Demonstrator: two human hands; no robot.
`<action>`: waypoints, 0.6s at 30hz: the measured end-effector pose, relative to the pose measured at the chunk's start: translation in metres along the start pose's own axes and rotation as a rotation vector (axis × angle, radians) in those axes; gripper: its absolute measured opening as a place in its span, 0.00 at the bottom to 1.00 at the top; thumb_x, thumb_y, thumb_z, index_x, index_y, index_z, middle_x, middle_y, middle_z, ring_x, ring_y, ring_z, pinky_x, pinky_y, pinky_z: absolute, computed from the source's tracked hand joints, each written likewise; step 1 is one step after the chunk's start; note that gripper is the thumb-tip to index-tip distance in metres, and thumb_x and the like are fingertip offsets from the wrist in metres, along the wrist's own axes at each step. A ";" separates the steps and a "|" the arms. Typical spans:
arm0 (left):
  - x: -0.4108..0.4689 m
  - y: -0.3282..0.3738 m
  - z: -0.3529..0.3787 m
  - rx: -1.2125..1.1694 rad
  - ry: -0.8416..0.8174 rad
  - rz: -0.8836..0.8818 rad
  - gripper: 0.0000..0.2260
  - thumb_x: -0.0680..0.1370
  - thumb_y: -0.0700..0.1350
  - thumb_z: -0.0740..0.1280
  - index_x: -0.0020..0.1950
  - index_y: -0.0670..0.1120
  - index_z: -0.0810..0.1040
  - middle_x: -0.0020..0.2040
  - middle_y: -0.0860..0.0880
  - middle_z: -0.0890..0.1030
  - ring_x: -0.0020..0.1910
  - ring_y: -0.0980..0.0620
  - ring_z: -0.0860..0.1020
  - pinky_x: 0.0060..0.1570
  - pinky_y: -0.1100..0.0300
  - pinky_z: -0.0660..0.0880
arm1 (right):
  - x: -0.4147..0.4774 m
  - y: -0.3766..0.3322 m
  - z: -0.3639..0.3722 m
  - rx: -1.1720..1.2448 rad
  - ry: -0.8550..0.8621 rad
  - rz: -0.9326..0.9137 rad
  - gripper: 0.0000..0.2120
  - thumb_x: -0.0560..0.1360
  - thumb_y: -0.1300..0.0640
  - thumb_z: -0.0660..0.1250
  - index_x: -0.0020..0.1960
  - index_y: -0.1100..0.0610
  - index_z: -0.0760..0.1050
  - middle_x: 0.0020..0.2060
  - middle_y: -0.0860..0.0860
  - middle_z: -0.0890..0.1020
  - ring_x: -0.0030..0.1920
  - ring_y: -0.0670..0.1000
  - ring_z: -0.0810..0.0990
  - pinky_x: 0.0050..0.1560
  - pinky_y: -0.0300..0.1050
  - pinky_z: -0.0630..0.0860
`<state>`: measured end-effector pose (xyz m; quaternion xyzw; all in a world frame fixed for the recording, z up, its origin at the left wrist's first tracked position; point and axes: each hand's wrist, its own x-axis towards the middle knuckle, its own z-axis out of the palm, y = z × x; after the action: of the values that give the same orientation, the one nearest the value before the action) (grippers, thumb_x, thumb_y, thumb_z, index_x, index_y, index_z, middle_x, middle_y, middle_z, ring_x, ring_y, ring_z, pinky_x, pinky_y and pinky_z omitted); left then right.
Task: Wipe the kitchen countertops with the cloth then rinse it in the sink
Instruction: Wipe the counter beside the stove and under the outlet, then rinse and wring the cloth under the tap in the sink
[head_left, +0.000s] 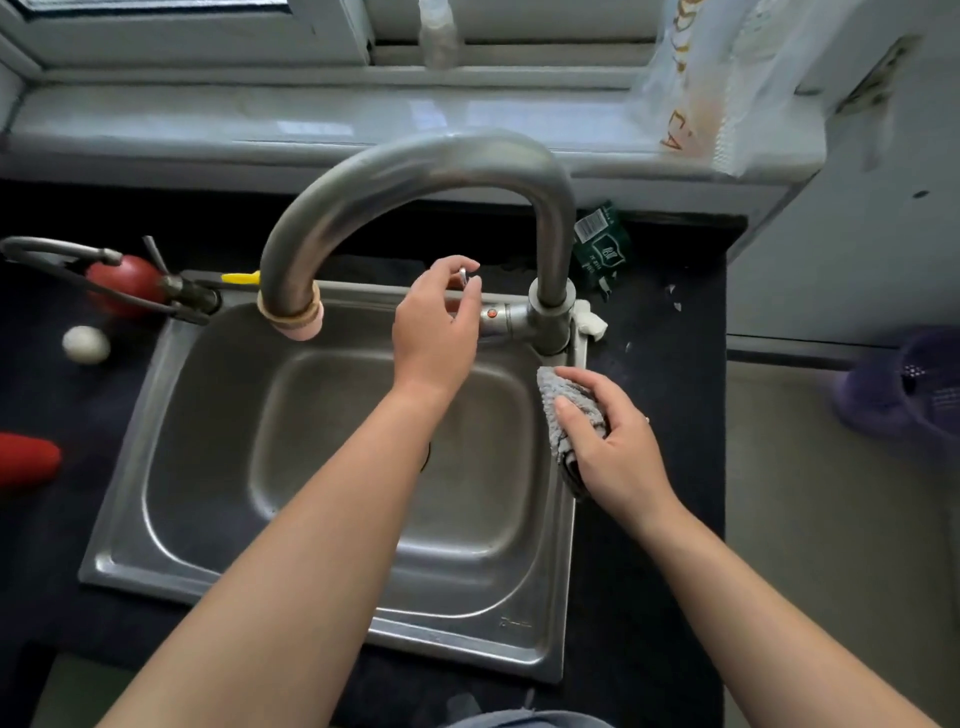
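A steel sink (156, 467) is set into the dark countertop (654, 519). A tall curved tap (415, 171) arches over the basin, its spout at the left with a pink tip. No water runs. My left hand (436, 327) is on the tap's small lever (464, 278) at the back rim, fingers curled around it. My right hand (613, 441) presses a bunched grey cloth (561, 410) on the sink's right rim, just below the tap's base.
On the left counter lie a red round fruit (124, 283) under a metal tool, a white egg-like ball (85, 344) and a red object (26, 460). A green packet (602, 249) lies behind the tap. A plastic bag (701, 78) stands on the sill. A purple basket (904, 389) sits at right.
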<state>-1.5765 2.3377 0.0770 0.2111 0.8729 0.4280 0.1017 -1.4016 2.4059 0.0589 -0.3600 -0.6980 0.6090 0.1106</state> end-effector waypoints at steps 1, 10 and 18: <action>0.000 -0.001 0.000 -0.006 0.002 0.001 0.07 0.78 0.45 0.63 0.54 0.49 0.78 0.47 0.50 0.79 0.33 0.60 0.74 0.41 0.66 0.70 | 0.000 0.000 -0.001 0.002 -0.001 0.004 0.12 0.76 0.54 0.65 0.57 0.44 0.75 0.56 0.44 0.78 0.56 0.37 0.75 0.53 0.25 0.68; -0.004 -0.011 0.000 -0.066 0.052 -0.067 0.06 0.78 0.45 0.62 0.52 0.49 0.77 0.42 0.54 0.76 0.29 0.57 0.69 0.38 0.58 0.70 | -0.009 -0.001 -0.003 -0.006 -0.001 0.011 0.11 0.76 0.56 0.65 0.57 0.45 0.75 0.55 0.42 0.77 0.52 0.28 0.71 0.48 0.16 0.58; -0.006 -0.018 -0.002 -0.108 0.032 -0.130 0.06 0.78 0.46 0.63 0.54 0.52 0.75 0.42 0.57 0.77 0.31 0.66 0.72 0.34 0.72 0.68 | -0.009 -0.002 -0.002 0.022 -0.028 -0.008 0.12 0.76 0.55 0.65 0.56 0.42 0.75 0.55 0.42 0.77 0.54 0.33 0.73 0.50 0.21 0.65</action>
<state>-1.5772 2.3242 0.0641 0.1414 0.8619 0.4702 0.1267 -1.3946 2.4021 0.0641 -0.3474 -0.6941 0.6212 0.1073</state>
